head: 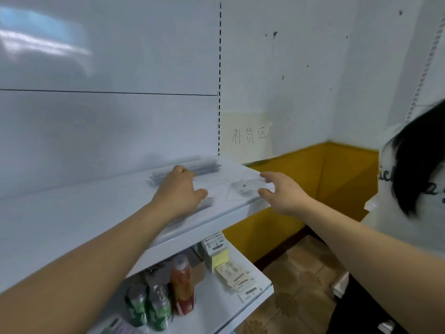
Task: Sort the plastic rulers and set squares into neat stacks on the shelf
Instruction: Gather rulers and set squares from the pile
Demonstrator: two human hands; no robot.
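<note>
Ruler stack at shelf back, set square right of it, cans on lower shelf

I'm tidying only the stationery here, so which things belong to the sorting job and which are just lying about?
Job: ruler stack, set squares, shelf, left hand, right hand.
Lying about: green cans, red bottle, yellow box, white packets.
</note>
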